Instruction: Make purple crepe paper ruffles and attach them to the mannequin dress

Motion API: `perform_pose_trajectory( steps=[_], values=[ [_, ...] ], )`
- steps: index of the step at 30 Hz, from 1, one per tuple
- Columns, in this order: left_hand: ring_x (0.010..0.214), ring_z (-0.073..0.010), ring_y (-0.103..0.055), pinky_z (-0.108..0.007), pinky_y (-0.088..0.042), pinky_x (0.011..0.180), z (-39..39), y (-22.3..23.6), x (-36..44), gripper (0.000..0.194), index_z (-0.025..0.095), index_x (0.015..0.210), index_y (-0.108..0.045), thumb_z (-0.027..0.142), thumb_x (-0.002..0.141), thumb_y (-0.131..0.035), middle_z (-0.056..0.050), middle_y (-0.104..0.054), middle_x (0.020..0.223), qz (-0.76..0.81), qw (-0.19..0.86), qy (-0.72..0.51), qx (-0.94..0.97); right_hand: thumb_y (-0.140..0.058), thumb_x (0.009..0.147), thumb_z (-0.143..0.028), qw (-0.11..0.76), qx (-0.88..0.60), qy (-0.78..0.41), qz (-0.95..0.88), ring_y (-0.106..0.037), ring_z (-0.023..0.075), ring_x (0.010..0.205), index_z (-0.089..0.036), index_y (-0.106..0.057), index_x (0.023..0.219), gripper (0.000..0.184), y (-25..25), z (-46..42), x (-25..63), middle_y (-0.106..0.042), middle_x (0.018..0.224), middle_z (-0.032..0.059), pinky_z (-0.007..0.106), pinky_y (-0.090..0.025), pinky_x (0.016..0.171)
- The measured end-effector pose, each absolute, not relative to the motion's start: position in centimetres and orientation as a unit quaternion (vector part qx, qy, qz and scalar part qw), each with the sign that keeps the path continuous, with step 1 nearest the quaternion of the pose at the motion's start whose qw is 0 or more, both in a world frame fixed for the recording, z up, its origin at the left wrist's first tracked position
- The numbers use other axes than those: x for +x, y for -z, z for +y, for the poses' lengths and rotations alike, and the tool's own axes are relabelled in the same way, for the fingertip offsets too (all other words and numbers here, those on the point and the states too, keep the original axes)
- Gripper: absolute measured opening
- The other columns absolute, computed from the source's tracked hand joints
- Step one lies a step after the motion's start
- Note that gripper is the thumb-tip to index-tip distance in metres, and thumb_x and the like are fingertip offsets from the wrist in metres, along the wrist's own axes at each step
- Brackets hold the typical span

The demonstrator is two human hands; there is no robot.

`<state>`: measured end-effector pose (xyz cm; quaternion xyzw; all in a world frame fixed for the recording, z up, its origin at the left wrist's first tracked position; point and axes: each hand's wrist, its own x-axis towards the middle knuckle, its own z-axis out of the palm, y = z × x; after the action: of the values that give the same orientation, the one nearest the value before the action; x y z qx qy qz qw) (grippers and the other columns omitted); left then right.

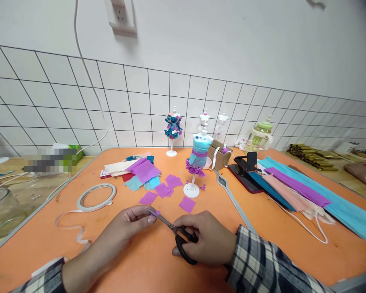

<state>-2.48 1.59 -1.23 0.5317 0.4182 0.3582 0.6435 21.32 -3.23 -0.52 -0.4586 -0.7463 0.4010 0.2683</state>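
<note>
A small purple scrap (158,212) sits at the tips of the scissors (170,225), above the orange mat (134,264); your left hand (131,226) pinches it, your right hand (209,237) grips the black handles (180,249). Beyond are purple squares (187,204) and a dressed miniature mannequin (199,151).

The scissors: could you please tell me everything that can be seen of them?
The scissors have grey, metal-looking blades, joined at a pivot, and black, plastic-looking handles with finger loops. The right hand holds them by the handles above the orange table. The blades slant away to the left, their tips close by the left hand and a small purple piece. Whether the blades are fully shut is hard to tell.
</note>
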Motion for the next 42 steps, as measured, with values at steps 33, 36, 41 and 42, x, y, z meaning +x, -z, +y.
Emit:
perform_pose_trajectory(
  steps=[33,36,41,42],
  values=[
    [0.055,-0.0090,-0.046,-0.020,-0.031,0.055,-0.2,0.7,-1.2,0.039,0.025,0.081,-0.032,0.029,0.075,-0.071,0.009,-0.062,0.060,0.396,0.582,-0.234,0.670,-0.066,0.080,-0.025,0.252,-0.507,-0.314,-0.762,-0.046,0.0095,0.057,-0.020,-0.066,0.090,0.012,0.0,-2.0,22.6,-0.050,0.063,-0.0061,0.022,-0.032,0.054],
    [0.067,-0.0131,-0.056,-0.023,-0.041,0.062,-1.0,0.3,-0.9,0.036,0.025,0.077,-0.031,0.026,0.075,-0.067,0.005,-0.066,0.070,0.400,0.534,-0.200,0.718,-0.072,0.079,-0.036,0.307,-0.430,-0.297,-0.795,-0.053,0.0111,0.070,-0.021,-0.072,0.098,0.024,0.3,-2.6,21.6,-0.059,0.081,-0.0011,0.023,-0.039,0.064],
    [0.066,-0.0144,-0.055,-0.025,-0.042,0.060,-1.5,0.0,-0.6,0.033,0.024,0.071,-0.034,0.034,0.075,-0.066,0.002,-0.064,0.071,0.416,0.447,-0.163,0.775,-0.074,0.078,-0.033,0.327,-0.387,-0.254,-0.824,-0.056,0.0122,0.074,-0.022,-0.073,0.086,0.014,1.5,-3.0,20.7,-0.063,0.080,-0.0006,0.023,-0.040,0.068],
    [0.064,-0.0140,-0.053,-0.024,-0.041,0.059,-1.4,-0.1,-0.5,0.034,0.024,0.071,-0.034,0.036,0.076,-0.065,0.003,-0.063,0.070,0.417,0.439,-0.162,0.779,-0.073,0.080,-0.032,0.322,-0.386,-0.247,-0.828,-0.056,0.0119,0.072,-0.021,-0.073,0.082,0.012,1.6,-2.9,20.8,-0.062,0.077,-0.0009,0.023,-0.040,0.068]
  ],
)
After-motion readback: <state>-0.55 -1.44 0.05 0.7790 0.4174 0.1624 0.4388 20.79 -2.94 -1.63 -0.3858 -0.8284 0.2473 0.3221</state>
